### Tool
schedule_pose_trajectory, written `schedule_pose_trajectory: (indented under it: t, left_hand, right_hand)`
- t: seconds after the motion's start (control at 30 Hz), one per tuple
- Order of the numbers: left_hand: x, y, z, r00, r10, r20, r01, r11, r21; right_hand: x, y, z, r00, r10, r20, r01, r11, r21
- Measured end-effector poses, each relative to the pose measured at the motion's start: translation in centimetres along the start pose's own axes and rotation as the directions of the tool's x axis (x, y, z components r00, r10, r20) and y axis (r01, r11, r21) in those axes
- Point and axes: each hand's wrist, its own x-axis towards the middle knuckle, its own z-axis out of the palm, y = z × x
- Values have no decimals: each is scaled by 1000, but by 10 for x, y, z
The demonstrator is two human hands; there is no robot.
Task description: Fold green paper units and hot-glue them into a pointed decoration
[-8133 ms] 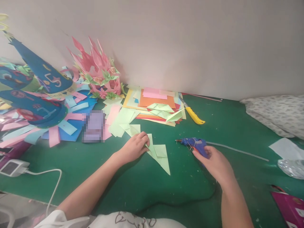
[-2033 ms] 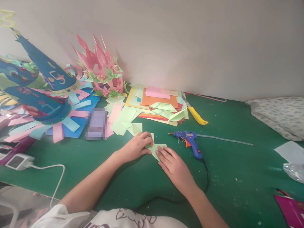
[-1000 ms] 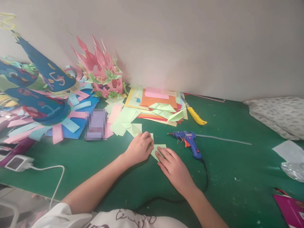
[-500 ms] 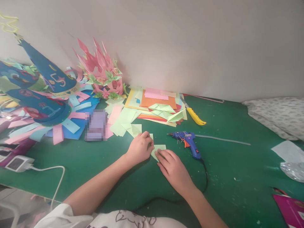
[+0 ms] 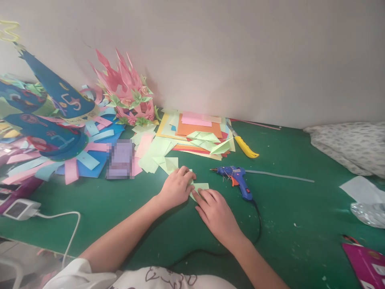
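A small light green sheet of paper [image 5: 202, 186] lies on the green table between my hands, partly covered by them. My left hand [image 5: 177, 187] has its fingers curled, with the tips on the paper's left side. From the right, my right hand [image 5: 215, 209] grips the sheet's lower edge with bent fingers; the thumb is hidden. Beyond my left hand lie more green paper squares [image 5: 168, 163]. A blue glue gun [image 5: 236, 177] rests to the right, with a clear glue stick [image 5: 279, 175] sticking out of its back.
Folded green papers [image 5: 204, 138] lie on a stack of coloured sheets [image 5: 168, 126]. A yellow-handled cutter [image 5: 246, 147] is beside it. Blue cone hats [image 5: 57, 80], a pink paper crown [image 5: 129, 96] and a blurred purple rectangle [image 5: 120, 158] stand or lie left. The glue gun's black cord [image 5: 260, 224] trails rightward of my arm.
My left fingers have spread a little further over the paper, and my right fingertips have slid slightly left toward them. The whole view has shifted slightly.
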Motion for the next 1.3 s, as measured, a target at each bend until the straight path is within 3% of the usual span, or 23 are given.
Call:
schedule_pose_trajectory:
  t: [0.17,0.33,0.47,0.8,1.03,1.17,1.3]
  left_hand:
    - [0,-3,-3,999,23,33,-22,999,-33]
    - [4,-1,-6,996,16,86,-23,996,81]
    - [11,2,-8,993,-55,103,37,984,174]
    - [32,16,-33,934,-166,316,84,962,258]
    - [32,22,-32,946,-131,296,51,964,261]
    - [29,25,-36,961,-126,248,30,932,361]
    - [30,20,-44,956,-193,221,72,884,462]
  right_hand:
    - [-1,-2,0,1000,11,0,-11,1000,0]
    - [-2,-3,0,1000,8,-3,-8,999,-32]
    - [-2,-5,0,1000,22,2,-22,999,-45]
    - [-4,-8,-1,1000,30,-2,-30,999,-36]
    - [-2,-9,-2,999,44,11,-43,999,-10]
    - [6,-11,-2,998,48,30,-48,999,7]
    - [23,-13,1,998,39,52,-40,999,11]
